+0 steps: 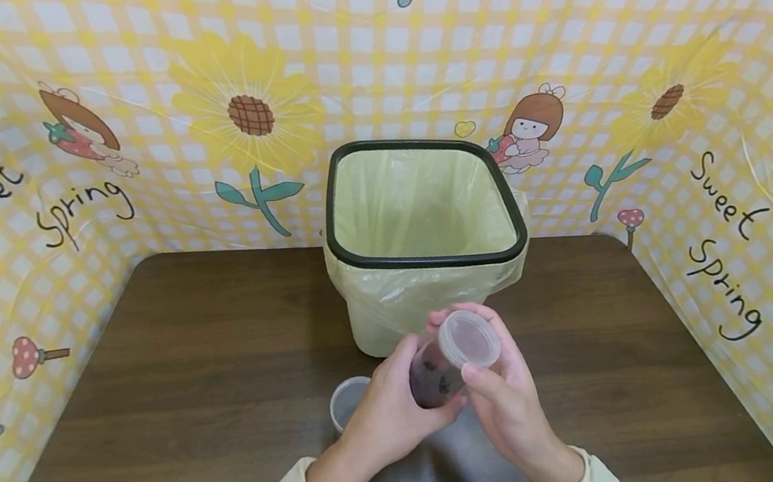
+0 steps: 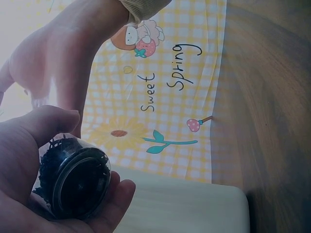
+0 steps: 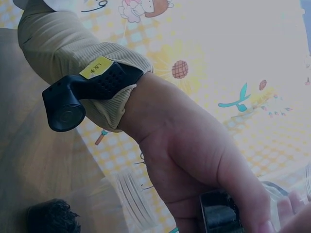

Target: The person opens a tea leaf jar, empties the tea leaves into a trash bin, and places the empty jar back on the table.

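Observation:
Both hands hold a clear plastic jar (image 1: 436, 377) with dark shreds inside and a translucent lid (image 1: 468, 338). It tilts, lid up and to the right, in front of a bin. My left hand (image 1: 386, 414) grips the body; in the left wrist view its thumb and fingers curl round the jar (image 2: 81, 180), whose base faces the camera. The right hand (image 1: 513, 399) holds the lid end, thumb at the lid's edge and fingers behind. A second lidded jar (image 1: 345, 399) stands left of the hands, partly hidden by the left one; dark shreds (image 3: 52, 217) show in it.
A square bin (image 1: 383, 324) with a black rim and a pale yellow liner stands just beyond the hands, near the back wall. Patterned yellow checked cloth (image 1: 377, 55) surrounds the brown wooden table (image 1: 180, 398) on the back and both sides.

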Demonstrator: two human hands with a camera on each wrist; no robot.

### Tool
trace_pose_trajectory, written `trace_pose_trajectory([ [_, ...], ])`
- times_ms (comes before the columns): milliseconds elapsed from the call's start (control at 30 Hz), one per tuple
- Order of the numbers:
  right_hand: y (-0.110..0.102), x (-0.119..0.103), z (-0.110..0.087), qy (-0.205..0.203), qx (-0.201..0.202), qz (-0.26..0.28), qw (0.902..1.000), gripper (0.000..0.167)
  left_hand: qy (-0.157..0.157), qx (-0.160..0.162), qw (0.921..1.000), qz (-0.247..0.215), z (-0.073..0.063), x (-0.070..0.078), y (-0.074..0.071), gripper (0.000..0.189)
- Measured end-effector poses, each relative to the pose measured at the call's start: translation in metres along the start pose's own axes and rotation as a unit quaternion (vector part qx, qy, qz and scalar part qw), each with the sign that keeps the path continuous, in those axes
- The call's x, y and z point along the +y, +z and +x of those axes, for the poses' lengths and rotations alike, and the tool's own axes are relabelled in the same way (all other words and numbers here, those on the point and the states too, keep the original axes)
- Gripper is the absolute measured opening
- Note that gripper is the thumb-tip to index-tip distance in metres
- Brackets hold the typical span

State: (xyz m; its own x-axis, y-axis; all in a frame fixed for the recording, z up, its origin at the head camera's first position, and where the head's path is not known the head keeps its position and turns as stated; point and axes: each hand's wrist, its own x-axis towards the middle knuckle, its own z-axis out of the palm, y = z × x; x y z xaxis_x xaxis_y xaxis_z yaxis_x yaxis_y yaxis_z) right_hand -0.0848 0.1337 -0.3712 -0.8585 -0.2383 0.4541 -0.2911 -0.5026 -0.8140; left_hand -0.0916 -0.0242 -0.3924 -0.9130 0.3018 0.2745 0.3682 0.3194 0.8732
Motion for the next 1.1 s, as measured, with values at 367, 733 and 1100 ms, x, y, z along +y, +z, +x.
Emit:
trace_pose_trajectory([
  [367,0.0016,0.0015,-0.0005,0.012,0.012,-0.005,0.9998,0.070,-0.001,0.003,1.0000,-0.005,-0.0011,-0.0003,-0.0003,0.056],
  [733,0.0036,0.0022,-0.0011,0.007,0.029,0.008,0.9995,0.051,0.000,0.002,1.0000,-0.009,-0.0008,-0.0004,-0.0003,0.055],
  [1100,0.0044,-0.0015,-0.0008,0.016,0.023,0.012,0.9995,0.044,-0.001,-0.002,0.9999,-0.016,-0.0007,-0.0006,-0.0007,0.053],
])
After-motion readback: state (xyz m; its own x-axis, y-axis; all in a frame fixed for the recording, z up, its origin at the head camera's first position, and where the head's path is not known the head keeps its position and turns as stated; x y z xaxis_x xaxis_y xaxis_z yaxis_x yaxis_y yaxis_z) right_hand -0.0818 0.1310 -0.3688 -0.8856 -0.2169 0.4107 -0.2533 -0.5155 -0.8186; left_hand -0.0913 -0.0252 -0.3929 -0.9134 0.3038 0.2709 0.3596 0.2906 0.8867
